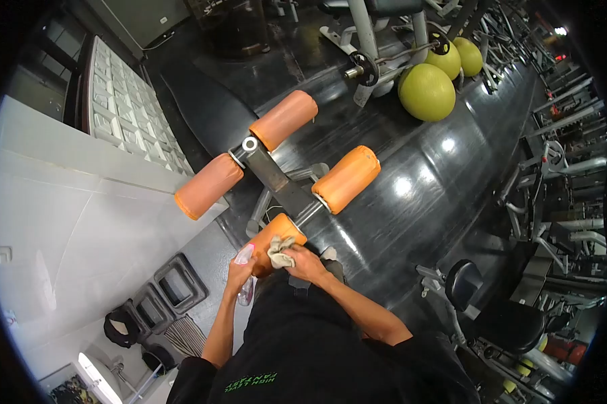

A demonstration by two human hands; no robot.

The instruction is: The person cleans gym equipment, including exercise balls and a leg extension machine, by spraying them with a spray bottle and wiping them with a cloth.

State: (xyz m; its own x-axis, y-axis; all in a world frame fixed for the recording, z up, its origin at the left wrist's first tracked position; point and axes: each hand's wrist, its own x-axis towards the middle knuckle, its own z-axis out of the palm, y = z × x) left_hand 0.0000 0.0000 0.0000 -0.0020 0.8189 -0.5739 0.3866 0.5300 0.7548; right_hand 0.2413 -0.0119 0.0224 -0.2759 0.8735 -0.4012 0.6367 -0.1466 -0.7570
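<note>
My left hand (241, 273) is closed around a clear spray bottle (247, 291) with a pinkish-white top, beside the nearest orange foam roller. In my right hand (306, 262) is a crumpled pale cloth (280, 252), which lies against that near orange roller (272, 231). A second orange roller (347, 179) sits on the same crossbar to the right. Farther up the metal frame (276, 176) are two duller orange rollers, one at the left (210, 186) and one at the upper right (284, 120). The cloth covers part of the near roller.
A black padded bench (206, 101) extends behind the frame. Yellow-green exercise balls (426, 92) and a weight machine stand at the upper right. More gym machines line the right side. Grey step platforms (181, 281) lie by the white wall (68, 222) at lower left.
</note>
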